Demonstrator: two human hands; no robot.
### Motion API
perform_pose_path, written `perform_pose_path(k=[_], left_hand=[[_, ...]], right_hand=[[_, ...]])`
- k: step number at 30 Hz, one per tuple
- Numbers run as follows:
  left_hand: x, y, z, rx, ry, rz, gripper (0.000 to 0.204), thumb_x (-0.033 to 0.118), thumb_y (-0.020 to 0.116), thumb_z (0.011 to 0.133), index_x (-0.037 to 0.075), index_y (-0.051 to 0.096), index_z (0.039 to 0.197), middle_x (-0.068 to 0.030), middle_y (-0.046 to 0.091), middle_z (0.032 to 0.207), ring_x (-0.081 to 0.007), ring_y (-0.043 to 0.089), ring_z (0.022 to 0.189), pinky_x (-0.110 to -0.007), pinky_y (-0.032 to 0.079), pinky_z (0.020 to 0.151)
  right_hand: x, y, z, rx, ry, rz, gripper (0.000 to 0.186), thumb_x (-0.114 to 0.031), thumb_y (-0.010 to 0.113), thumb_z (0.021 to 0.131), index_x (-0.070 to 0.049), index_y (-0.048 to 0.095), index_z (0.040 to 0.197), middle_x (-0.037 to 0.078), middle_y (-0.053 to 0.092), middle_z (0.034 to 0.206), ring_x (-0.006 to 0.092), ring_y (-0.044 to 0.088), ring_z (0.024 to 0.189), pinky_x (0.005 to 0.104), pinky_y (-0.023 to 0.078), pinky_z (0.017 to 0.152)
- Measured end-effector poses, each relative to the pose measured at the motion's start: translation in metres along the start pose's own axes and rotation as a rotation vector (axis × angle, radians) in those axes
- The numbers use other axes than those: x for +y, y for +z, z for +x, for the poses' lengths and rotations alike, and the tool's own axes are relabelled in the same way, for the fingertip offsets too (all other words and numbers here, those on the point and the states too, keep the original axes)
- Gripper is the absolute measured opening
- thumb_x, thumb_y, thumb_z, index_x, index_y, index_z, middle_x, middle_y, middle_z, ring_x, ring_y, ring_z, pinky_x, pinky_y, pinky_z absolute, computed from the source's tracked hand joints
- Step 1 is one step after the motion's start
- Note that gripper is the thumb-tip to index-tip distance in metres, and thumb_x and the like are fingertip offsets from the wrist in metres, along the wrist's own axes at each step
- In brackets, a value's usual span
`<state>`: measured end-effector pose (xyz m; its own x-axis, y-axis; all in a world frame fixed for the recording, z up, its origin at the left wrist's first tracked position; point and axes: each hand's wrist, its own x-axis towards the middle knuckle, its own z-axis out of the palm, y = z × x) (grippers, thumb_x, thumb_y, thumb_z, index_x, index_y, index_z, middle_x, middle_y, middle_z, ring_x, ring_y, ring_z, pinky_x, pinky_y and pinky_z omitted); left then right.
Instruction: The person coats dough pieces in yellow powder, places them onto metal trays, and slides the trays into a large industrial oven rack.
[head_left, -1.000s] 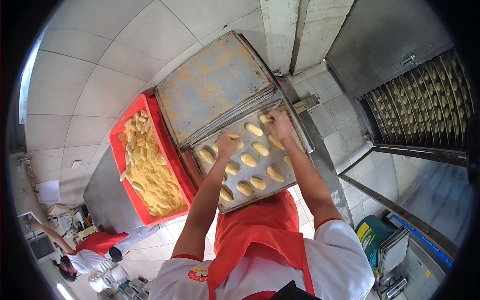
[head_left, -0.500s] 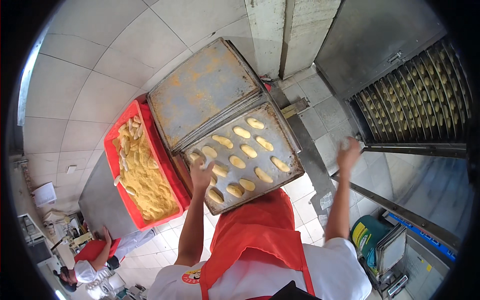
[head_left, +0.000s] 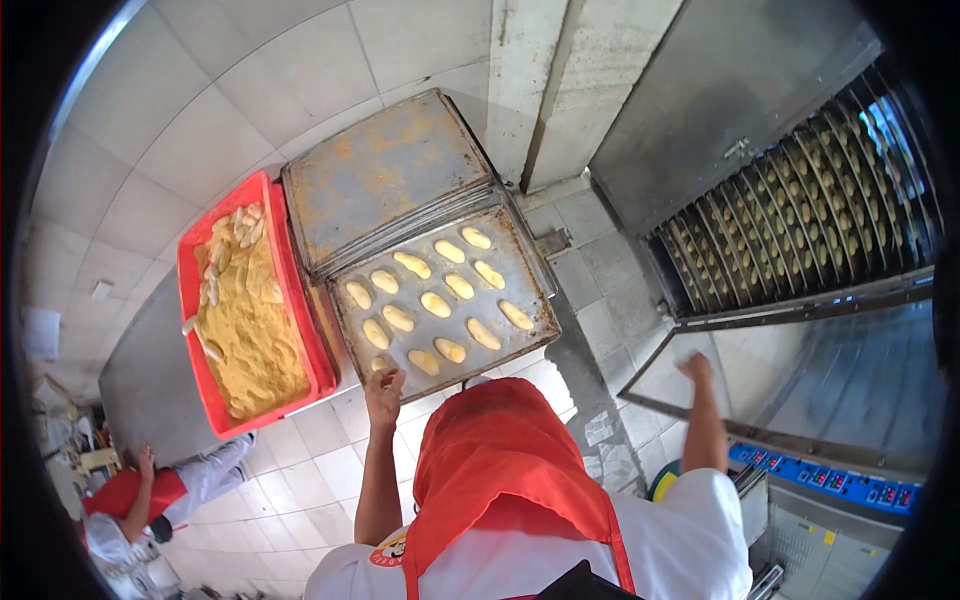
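Note:
A rusty-edged baking tray [head_left: 450,325] carries several oblong pale-yellow dough pieces in rows. My left hand [head_left: 384,395] is at the tray's near left corner, its fingers bent over the rim beside a dough piece [head_left: 380,363]. Off to the right, my right hand [head_left: 695,368] is stretched out at the framed glass door [head_left: 790,375] of a tall metal cabinet. Its fingers look curled but are smeared, and I cannot tell whether they touch the door. Inside the cabinet, shelves of trays hold many more dough pieces [head_left: 800,200].
Left of the tray stands a red crate [head_left: 325,375] of yellow crumbs with pale pieces on top. Stacked bare trays [head_left: 390,180] lie behind. Blue control panels [head_left: 825,478] sit below the glass door. A co-worker in a red apron [head_left: 135,495] is at the far left by a metal table [head_left: 150,340].
My left hand has moved from above the dough pieces to the tray's near left corner. My right hand has come lower and nearer, against the glass door. The whole view has shifted.

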<state>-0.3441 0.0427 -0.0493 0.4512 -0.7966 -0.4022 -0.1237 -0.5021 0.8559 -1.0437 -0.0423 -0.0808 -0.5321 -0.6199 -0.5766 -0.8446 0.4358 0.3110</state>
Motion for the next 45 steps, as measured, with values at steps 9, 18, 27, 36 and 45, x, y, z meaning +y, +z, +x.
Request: perform_pose_path(k=[9,18,27,36,45], left_hand=[[-0.025,0.021,-0.087,-0.064,-0.222,-0.095,0.038,0.032,0.071,0.083,0.0,0.064,0.102,-0.0074,0.063,0.076,-0.0119,0.053,0.062,-0.027,0.044,0.056],[-0.059,0.014,-0.094,0.066,-0.388,-0.248,0.043,0.031,0.067,0.085,-0.001,0.06,0.112,-0.0099,0.064,0.089,-0.0159,0.058,0.072,-0.029,0.048,0.065],[-0.124,0.064,-0.029,0.025,0.183,0.244,0.031,0.021,0.066,0.086,0.0,0.061,0.109,-0.0178,0.067,0.101,-0.0294,0.065,0.09,-0.04,0.051,0.078],[-0.111,0.053,-0.083,-0.113,-0.042,-0.249,0.02,0.016,0.061,0.091,0.0,0.063,0.102,-0.0134,0.068,0.098,-0.023,0.064,0.091,-0.035,0.05,0.079],[-0.083,0.04,-0.153,-0.073,-0.234,-0.843,0.018,0.017,0.062,0.092,0.002,0.061,0.102,-0.0046,0.065,0.095,-0.015,0.062,0.084,-0.03,0.051,0.078]], right_hand=[[-0.458,-0.129,-0.111,0.422,-1.053,0.976,0.023,-0.02,0.067,0.079,-0.002,0.069,0.093,0.016,0.068,0.086,0.0261,0.066,0.078,0.0346,0.05,0.071],[-0.491,-0.119,-0.107,0.505,-1.236,0.499,0.008,-0.007,0.062,0.072,-0.01,0.065,0.08,0.016,0.057,0.095,0.035,0.055,0.095,0.0409,0.045,0.085],[-0.326,-0.072,-0.131,0.442,-0.593,0.899,0.033,-0.03,0.065,0.081,0.003,0.067,0.087,0.022,0.066,0.083,0.0359,0.065,0.083,0.0418,0.049,0.072],[-0.319,0.001,-0.093,0.023,-0.459,1.078,0.065,-0.058,0.061,0.081,0.006,0.069,0.094,0.025,0.067,0.093,0.0381,0.063,0.096,0.0436,0.047,0.084],[-0.246,0.033,-0.163,0.233,-0.414,1.14,0.058,-0.052,0.061,0.086,0.005,0.067,0.078,0.022,0.063,0.065,0.0304,0.061,0.061,0.0417,0.047,0.065]])
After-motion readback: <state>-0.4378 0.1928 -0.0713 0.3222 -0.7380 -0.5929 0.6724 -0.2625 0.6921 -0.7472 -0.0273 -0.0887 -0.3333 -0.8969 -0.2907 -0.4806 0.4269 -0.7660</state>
